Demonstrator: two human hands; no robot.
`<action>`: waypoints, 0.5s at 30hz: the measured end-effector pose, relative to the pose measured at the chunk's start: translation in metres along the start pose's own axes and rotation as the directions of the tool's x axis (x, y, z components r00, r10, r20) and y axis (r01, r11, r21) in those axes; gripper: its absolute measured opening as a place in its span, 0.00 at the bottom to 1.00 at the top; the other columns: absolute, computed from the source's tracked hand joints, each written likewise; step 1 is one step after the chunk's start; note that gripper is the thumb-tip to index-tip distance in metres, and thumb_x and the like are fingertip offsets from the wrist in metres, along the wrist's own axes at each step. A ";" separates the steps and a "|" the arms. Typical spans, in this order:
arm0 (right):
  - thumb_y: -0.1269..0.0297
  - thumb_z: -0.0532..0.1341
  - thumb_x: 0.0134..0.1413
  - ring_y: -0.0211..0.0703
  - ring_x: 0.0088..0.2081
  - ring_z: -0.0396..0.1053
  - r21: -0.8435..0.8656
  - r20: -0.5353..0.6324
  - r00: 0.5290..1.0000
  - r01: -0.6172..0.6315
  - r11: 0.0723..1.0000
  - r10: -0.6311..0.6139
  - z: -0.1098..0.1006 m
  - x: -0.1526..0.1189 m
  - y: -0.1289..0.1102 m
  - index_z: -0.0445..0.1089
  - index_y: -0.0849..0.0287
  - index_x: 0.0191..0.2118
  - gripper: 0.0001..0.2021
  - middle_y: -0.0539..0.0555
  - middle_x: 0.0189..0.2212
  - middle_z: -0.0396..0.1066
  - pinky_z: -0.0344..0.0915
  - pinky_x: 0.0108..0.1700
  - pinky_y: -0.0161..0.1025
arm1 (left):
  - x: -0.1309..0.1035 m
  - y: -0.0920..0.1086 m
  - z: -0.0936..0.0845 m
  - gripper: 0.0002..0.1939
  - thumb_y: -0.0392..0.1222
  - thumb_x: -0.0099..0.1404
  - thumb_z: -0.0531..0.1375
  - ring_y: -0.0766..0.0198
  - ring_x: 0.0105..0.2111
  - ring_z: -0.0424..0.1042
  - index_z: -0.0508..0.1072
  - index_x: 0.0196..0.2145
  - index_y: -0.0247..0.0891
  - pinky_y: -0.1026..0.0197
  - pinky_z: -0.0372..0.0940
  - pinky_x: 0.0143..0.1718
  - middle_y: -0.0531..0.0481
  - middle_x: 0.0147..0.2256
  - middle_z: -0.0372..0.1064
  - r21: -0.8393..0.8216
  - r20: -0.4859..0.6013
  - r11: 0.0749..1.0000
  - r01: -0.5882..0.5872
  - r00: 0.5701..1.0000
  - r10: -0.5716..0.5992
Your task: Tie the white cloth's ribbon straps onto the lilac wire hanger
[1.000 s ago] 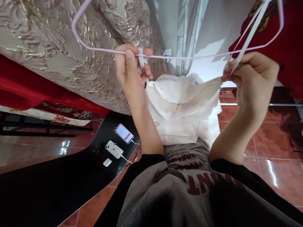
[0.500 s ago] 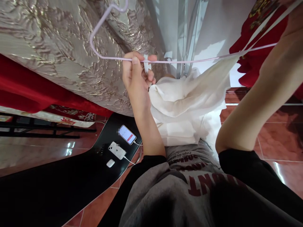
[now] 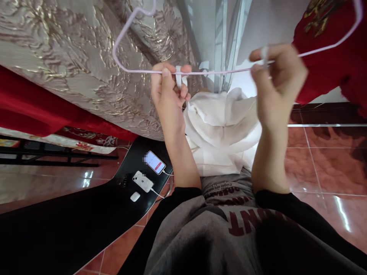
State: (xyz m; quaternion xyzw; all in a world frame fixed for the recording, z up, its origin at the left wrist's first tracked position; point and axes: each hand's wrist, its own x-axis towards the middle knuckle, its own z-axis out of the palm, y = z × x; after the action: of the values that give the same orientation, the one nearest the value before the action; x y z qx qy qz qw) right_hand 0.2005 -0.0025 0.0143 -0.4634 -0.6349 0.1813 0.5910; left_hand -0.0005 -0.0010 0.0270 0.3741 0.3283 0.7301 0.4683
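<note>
A thin pale-pink clothes hanger (image 3: 223,71) stretches across in front of me, its long bar nearly level. My left hand (image 3: 169,99) is closed on the bar near its left end, where a white strap (image 3: 178,78) loops over it. On the right part of the bar is my right hand (image 3: 276,88), slightly blurred, with thumb and fingers closed around another white strap (image 3: 265,57) at the bar. Below both hands hangs a sheer white garment (image 3: 223,126), its folds falling in front of my shirt. The far side of each grip is hidden.
A shiny embossed fabric (image 3: 86,68) hangs close on the left, with red cloth (image 3: 57,110) beneath. Two phones, one with a lit screen (image 3: 156,163), and a small white case (image 3: 135,196) lie on a black table (image 3: 71,221). Red fabric (image 3: 318,61) hangs at right.
My right hand has come down and left from the upper right to the hanger's bar, bringing the strap with it. The garment's stretched right side now hangs lower. My left hand stays nearly still.
</note>
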 end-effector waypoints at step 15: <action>0.64 0.56 0.66 0.38 0.24 0.53 0.157 -0.149 0.989 0.027 0.987 -0.003 0.002 0.000 -0.002 0.75 0.48 0.33 0.13 0.49 0.34 0.75 0.51 0.31 0.42 | 0.020 0.014 -0.049 0.28 0.14 0.63 0.49 0.67 0.47 0.80 0.61 0.54 0.41 0.66 0.72 0.47 0.50 0.47 0.81 0.183 -0.303 0.898 -0.400 0.846 0.439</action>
State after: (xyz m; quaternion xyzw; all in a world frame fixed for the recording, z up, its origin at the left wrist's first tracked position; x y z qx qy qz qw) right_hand 0.1979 -0.0028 0.0159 -0.4226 -0.5762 0.1916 0.6728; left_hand -0.0544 0.0058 0.0185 0.3321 0.3544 0.8480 0.2119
